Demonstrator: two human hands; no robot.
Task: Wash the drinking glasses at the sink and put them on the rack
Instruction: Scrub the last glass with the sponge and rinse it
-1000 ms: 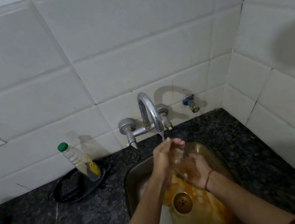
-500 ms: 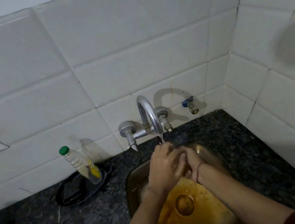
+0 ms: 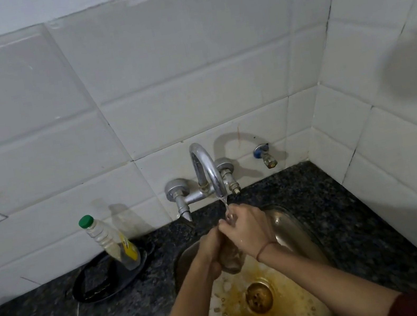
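Left hand wrapped round the drinking glass, held tilted above the sink. Right hand curled over its rim, under the tap stream. My judgement: washing of this glass under way, racking not yet done. I see no rack and no other glasses.

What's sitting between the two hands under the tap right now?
The drinking glass: the left hand grips its lower part and the right hand curls over its top, below the tap. The head view shows it.
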